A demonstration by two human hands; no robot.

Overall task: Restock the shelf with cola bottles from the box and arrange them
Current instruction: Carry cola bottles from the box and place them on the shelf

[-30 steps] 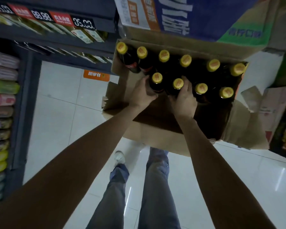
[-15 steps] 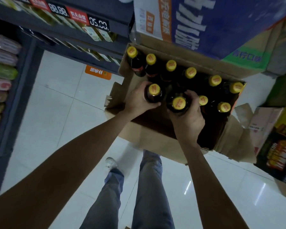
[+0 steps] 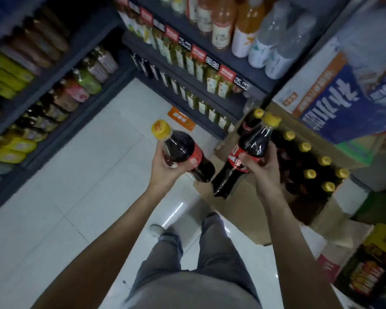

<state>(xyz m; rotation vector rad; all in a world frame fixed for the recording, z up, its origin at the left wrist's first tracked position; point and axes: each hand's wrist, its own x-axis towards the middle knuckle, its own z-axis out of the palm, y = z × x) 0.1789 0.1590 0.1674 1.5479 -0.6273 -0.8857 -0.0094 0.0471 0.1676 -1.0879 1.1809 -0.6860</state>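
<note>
My left hand (image 3: 165, 169) grips a dark cola bottle (image 3: 183, 150) with a yellow cap and red label, tilted with its cap toward the upper left. My right hand (image 3: 262, 167) grips a second cola bottle (image 3: 245, 152), cap pointing up and right. Both bottles hang in the air over the floor, just left of the open cardboard box (image 3: 236, 210). Several yellow-capped cola bottles (image 3: 310, 175) still stand in the box. Dark shelves (image 3: 210, 99) full of drinks run ahead and along the left.
A large blue and white carton (image 3: 334, 108) sits above the box at the right. Boxes of goods (image 3: 370, 270) stand at the lower right. White tiled floor (image 3: 87, 186) lies between the shelves, with an orange floor sticker (image 3: 181, 118). My legs are below.
Both hands have lifted one bottle each out of the box and carried them up and leftward. The view has swung toward the shelves.
</note>
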